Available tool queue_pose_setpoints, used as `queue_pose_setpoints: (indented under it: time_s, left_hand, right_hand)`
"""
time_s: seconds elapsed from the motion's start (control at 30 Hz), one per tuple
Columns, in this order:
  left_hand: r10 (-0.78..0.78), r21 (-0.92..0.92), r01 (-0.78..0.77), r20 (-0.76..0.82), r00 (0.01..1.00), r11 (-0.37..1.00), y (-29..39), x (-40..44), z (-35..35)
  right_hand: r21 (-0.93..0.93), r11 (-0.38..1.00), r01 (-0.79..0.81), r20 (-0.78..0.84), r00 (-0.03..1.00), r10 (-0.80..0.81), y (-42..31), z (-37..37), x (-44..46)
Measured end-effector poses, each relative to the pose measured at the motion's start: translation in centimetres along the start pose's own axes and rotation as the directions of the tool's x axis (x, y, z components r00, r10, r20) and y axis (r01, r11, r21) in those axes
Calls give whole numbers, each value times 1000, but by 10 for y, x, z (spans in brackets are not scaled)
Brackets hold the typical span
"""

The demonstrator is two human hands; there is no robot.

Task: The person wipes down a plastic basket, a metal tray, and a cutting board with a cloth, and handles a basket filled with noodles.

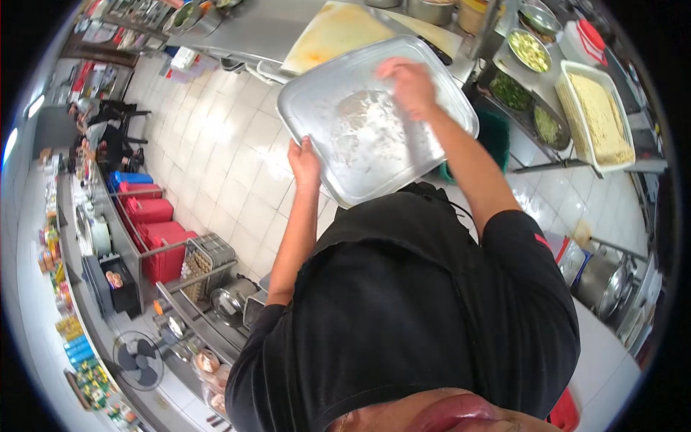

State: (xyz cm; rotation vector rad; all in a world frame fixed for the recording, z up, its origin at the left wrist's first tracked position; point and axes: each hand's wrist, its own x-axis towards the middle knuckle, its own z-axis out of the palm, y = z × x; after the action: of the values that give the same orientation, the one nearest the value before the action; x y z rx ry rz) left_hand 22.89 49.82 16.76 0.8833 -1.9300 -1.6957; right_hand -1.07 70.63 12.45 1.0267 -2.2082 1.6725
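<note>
A rectangular metal tray is held up at a slant in front of my body. White flour-like powder is spread over its middle. My left hand grips the tray's near left edge, with the thumb on the upper side and the other fingers hidden beneath. Over the upper right part of the tray is my right hand, smeared by motion. Whether its fingers hold anything or touch the tray cannot be made out. Just beyond the tray, a cutting board lies on the steel counter, with a black-handled knife on it.
At right stand a white container of pale yellow crumbs, a bowl of chopped pieces and pans of greens. A green bin is below. Red bins, an egg crate and a fan are at left.
</note>
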Motion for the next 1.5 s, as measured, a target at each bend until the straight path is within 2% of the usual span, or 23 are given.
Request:
queue_pose_setpoints:
  time_s: [0.13,0.3,0.43,0.53,0.57,0.63,0.67,0.7,0.73,0.8,0.87,0.9,0.97,1.03,1.1,1.17,1.23,1.27,1.3,1.37,1.43,1.47,1.5]
  left_hand:
    - [17,-52,-18,-33,999,998,-11,2,2]
    - [148,54,-146,-25,989,988,-11,12,6]
    - [-4,41,3,8,1000,999,-11,12,-5]
    - [28,36,-29,11,1000,999,-22,9,-5]
    - [21,12,-22,11,1000,1000,-29,12,-6]
    - [-42,14,42,10,999,999,-23,6,-7]
    - [-71,18,71,3,997,997,-21,6,-8]
    - [-27,-4,27,-13,1000,1000,-35,9,-8]
    - [-47,-10,46,-21,999,999,-35,9,-8]
    - [-85,-18,85,-22,996,996,-31,6,-6]
    - [-44,41,44,5,999,998,-25,7,-4]
    - [-20,65,19,20,1000,998,-23,10,-1]
    - [-56,25,55,33,998,998,-18,10,2]
    - [-48,4,48,44,998,999,-22,11,3]
    - [-51,20,50,43,998,999,-9,3,4]
    - [-14,34,12,62,998,999,-7,3,4]
    - [55,60,-61,96,994,996,-17,10,2]
    - [61,70,-68,99,993,995,-18,11,-2]
    - [65,82,-73,102,993,994,-18,12,-3]
    - [62,27,-64,80,995,998,-17,12,-2]
    - [-22,97,16,58,998,995,-12,10,0]
    - [-64,136,59,38,997,989,-10,9,-2]
    - [7,111,-12,48,999,994,-22,12,-2]
  right_hand:
    - [-421,898,128,-85,980,-180,13,-27,27]
    - [-382,842,382,332,907,-261,-120,113,3]
    - [-410,883,230,516,856,17,-167,114,32]
    - [-219,967,133,384,922,-40,-100,107,46]
    - [-424,902,87,363,928,81,-82,99,47]
    - [-320,946,44,391,916,90,-45,65,49]
    - [-412,908,77,340,937,75,-13,52,48]
    - [-498,861,102,290,956,54,30,39,44]
    - [-654,718,238,360,933,18,80,15,43]
    - [-746,617,251,377,923,80,129,-19,45]
    - [-675,738,2,274,929,248,132,-49,47]
    - [-827,562,-29,272,854,444,109,-54,57]
    - [-762,647,22,283,910,303,116,-62,49]
    - [-755,656,-23,286,888,361,101,-69,50]
    - [-806,570,-159,273,754,597,34,-79,69]
    - [-756,596,271,549,758,352,25,-104,57]
    - [-594,657,465,785,516,344,42,-128,50]
    - [-501,727,471,853,410,322,41,-141,40]
    - [-407,793,454,908,298,295,38,-154,30]
    - [-530,792,302,846,255,469,40,-167,10]
    - [-719,666,-200,606,290,741,48,-149,5]
    - [-587,637,-501,505,388,771,44,-145,-2]
    - [-365,567,-739,388,433,814,32,-135,-5]
